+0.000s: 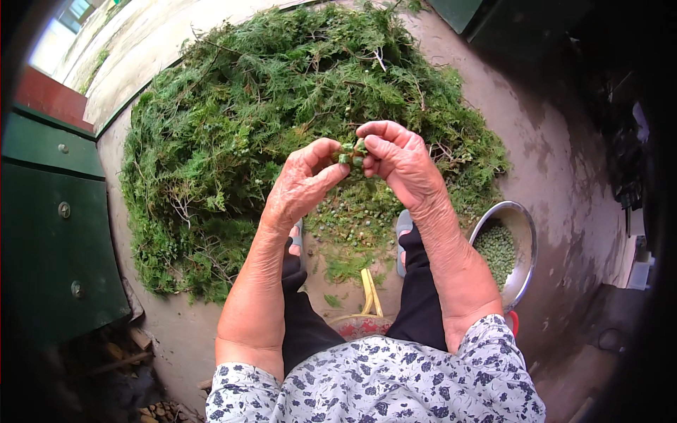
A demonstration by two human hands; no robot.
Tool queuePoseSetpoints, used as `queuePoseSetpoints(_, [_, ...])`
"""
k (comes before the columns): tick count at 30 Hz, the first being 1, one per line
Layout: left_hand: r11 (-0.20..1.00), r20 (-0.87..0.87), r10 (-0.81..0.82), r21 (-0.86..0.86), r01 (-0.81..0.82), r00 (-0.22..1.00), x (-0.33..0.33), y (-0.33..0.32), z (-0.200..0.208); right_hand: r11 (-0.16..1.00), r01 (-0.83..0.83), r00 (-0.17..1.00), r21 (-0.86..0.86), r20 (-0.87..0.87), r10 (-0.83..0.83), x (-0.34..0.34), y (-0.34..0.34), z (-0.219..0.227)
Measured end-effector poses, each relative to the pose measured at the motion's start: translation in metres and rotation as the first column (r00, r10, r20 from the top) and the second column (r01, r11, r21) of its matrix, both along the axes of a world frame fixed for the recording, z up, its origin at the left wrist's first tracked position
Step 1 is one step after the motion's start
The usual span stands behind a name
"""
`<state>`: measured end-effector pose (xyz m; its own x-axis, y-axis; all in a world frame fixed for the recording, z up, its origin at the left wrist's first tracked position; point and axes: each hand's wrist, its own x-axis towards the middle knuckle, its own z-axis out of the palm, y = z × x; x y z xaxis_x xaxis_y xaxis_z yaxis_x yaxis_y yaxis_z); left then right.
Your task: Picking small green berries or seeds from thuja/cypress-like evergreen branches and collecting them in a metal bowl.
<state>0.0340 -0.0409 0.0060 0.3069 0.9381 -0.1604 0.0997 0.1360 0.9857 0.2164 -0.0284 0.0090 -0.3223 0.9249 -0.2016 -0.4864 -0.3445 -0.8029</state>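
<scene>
Both your hands meet in the middle of the scene: your left hand [303, 185] and right hand [398, 158] pinch shut on one small green sprig [350, 154] above the far heap of cut greenery [233, 134]. Keep the pinch tight and pull the seeds off gently. The metal bowl [525, 236] of green seeds [496, 251] sits near right.

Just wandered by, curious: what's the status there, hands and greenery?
Left hand and right hand pinch one small green sprig together. Big cuttings pile beyond. Metal bowl of green berries at right. Nothing in the way.
</scene>
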Motion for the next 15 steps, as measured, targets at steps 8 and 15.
queuePoseSetpoints(8, [0.991,0.013,0.118,0.065,-0.119,0.993,0.014,0.005,-0.012,0.996,0.092,0.996,0.019,0.013,-0.093,-0.002,0.003,-0.014])
queuePoseSetpoints(15, [0.993,0.217,0.118,-0.008,-0.119,0.969,0.024,0.008,-0.008,0.981,0.081,0.953,0.178,0.276,-0.129,0.000,0.004,-0.002])
